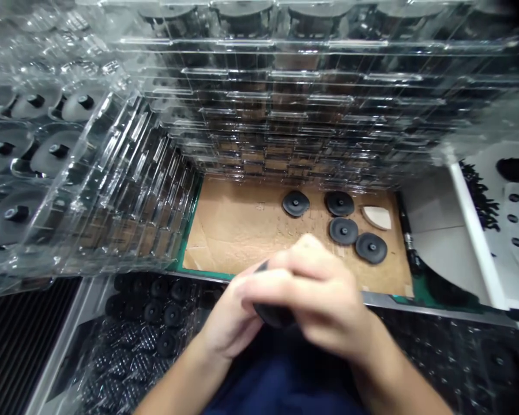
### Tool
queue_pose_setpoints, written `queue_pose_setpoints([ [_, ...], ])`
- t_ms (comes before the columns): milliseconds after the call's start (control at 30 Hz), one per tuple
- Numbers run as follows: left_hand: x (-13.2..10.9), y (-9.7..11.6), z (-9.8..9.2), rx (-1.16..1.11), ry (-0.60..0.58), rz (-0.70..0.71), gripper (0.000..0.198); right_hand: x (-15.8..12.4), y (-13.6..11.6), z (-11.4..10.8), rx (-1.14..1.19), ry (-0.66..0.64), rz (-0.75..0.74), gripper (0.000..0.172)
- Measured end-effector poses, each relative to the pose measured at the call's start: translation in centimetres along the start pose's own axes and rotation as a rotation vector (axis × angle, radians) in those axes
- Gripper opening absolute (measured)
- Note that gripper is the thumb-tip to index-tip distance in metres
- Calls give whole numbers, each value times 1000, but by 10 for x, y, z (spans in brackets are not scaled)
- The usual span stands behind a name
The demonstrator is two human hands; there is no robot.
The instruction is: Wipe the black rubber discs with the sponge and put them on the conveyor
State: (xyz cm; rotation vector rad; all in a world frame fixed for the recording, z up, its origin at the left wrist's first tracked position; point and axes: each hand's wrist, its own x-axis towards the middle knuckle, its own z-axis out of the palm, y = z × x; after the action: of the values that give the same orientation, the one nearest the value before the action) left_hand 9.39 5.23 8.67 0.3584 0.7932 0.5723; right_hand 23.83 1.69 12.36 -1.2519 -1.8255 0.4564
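Close to my body, both hands are closed around one black rounded disc (274, 316), which is mostly covered by my fingers and blurred. My left hand (236, 314) cups it from the side. Across its top lie the bent fingers of my right hand (324, 294). Beyond the hands, several similar black discs (343, 230), each with a small central stub, rest on a sheet of brown cardboard (225, 225). Beside them is a pale, wedge-shaped piece (377, 217).
Tall stacks of clear plastic trays (285, 98) stand behind the cardboard, with more trays (125, 190) at the left holding discs. A black pen-like tool (409, 239) lies along the right edge. Small black parts (478, 196) sit on a white surface further right. Trays of black parts (155, 323) are below.
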Motion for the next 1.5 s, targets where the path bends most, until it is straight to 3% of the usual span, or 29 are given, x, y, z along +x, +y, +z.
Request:
queue_pose_setpoints([
  [67, 0, 1, -1, 13, -59, 23, 51, -1, 4, -3, -136, 37, 167, 31],
  [167, 2, 2, -4, 3, -110, 68, 56, -9, 15, 3, -250, 145, 326, 28],
  [267, 3, 2, -6, -45, -15, 120, 54, -28, 37, 28, -146, 293, 510, 23],
  [367, 3, 5, -9, -74, 55, 144, 53, -51, 64, 56, -91, 216, 623, 20],
  [500, 3, 6, -12, -74, 69, 137, 52, -54, 68, 56, -41, 134, 637, 17],
  [600, 4, 3, -13, -70, 51, 149, 54, -27, 37, 38, -26, 255, 624, 22],
  [667, 4, 2, -14, -49, 24, 141, 54, -7, 11, 29, -1, 325, 475, 21],
  [767, 3, 6, -17, 0, 34, 113, 49, 11, -14, 25, 63, 175, 263, 21],
  [867, 2, 10, -17, 3, 80, 130, 46, 16, -16, 25, 136, -60, 295, 18],
  [900, 2, 10, -16, 0, 76, 115, 45, 17, -15, 26, 112, -61, 304, 18],
  [1033, 3, 10, -10, -30, -15, 27, 35, 16, -13, 28, -22, 138, 233, 23],
  [1133, 4, 12, -13, -62, -41, 42, 48, 4, -15, 19, 110, 4, 206, 21],
  [1200, 6, 12, -17, -83, -34, 39, 51, -8, -7, 12, 129, -34, 275, 19],
  [1300, 7, 11, -19, -134, -31, 35, 49, -25, 22, 13, 62, 120, 486, 18],
  [1367, 7, 10, -17, -159, -56, 39, 51, -33, 49, 25, 30, 200, 582, 21],
  [1500, 4, 11, -11, -194, -93, 27, 45, -41, 91, 59, -18, 151, 592, 22],
])
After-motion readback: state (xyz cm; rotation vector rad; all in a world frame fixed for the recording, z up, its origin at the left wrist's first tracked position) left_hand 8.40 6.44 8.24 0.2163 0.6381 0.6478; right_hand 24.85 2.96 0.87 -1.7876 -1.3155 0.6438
